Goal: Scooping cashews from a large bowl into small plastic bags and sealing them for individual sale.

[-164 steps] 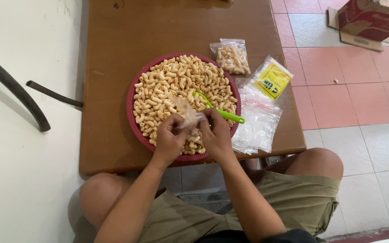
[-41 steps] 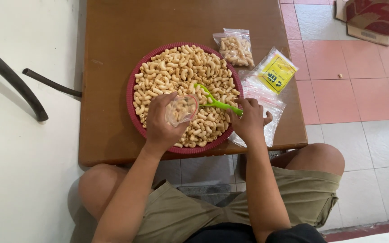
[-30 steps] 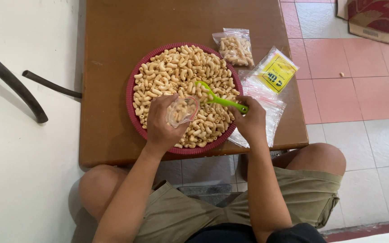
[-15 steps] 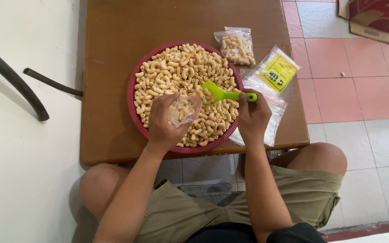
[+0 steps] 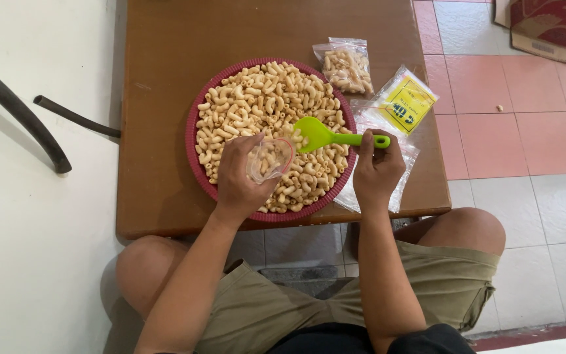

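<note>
A round red tray [image 5: 193, 115] heaped with curled beige macaroni snacks [image 5: 263, 98] sits on a brown wooden table [image 5: 165, 59]. My left hand [image 5: 236, 180] holds a small clear plastic bag [image 5: 268, 157] open above the tray's near side, its mouth facing right. My right hand [image 5: 376, 172] grips the handle of a bright green scoop [image 5: 325, 136], lifted level above the snacks with its bowl just right of the bag's mouth.
A filled, sealed snack bag [image 5: 346, 65] lies at the tray's upper right. A yellow-labelled packet [image 5: 402, 103] rests on a stack of empty clear bags [image 5: 401, 151] near the table's right edge. A cardboard box [image 5: 545, 23] stands on the tiled floor.
My right hand took the scoop's handle and raised the scoop out of the snacks, turning it level toward the bag. My left hand kept the bag open in place.
</note>
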